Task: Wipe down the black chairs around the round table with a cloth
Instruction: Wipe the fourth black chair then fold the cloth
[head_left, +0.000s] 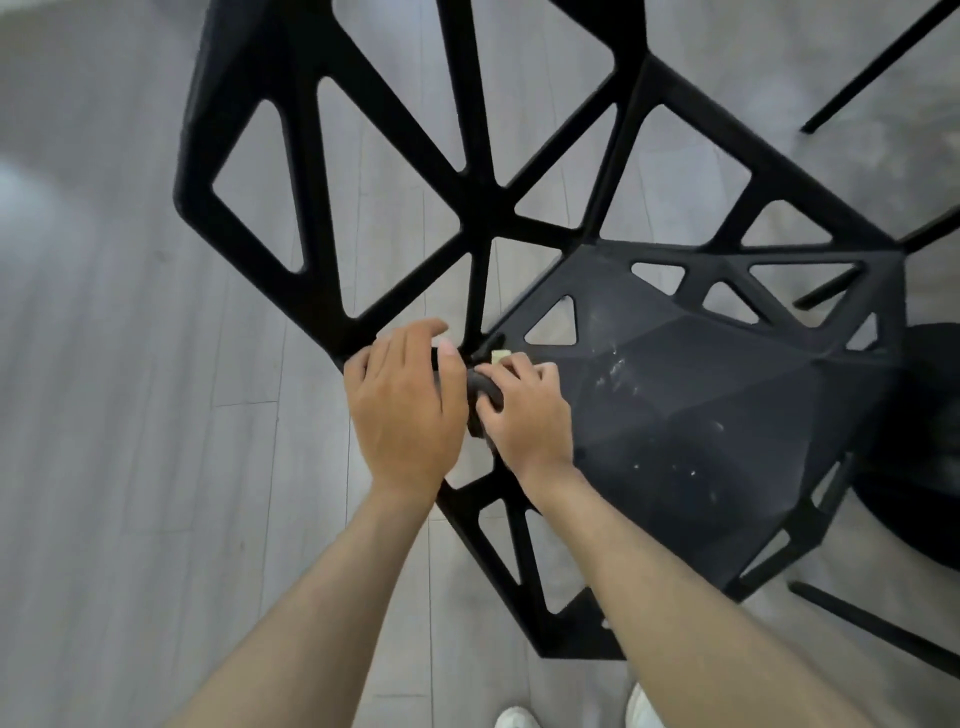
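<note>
Left hand (405, 405) grasps the black chair (691, 395) frame; right hand (524, 410) clutches a dark cloth (485, 392) — round base (930, 441) far right (dusty seat).

Both hands (405, 400) (524, 410) hold dark cloth (485, 392) at black chair (701, 395) seat edge.

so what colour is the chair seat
Black, with pale whitish specks and smears on the chair seat; the head view, the only one, shows it.
</note>
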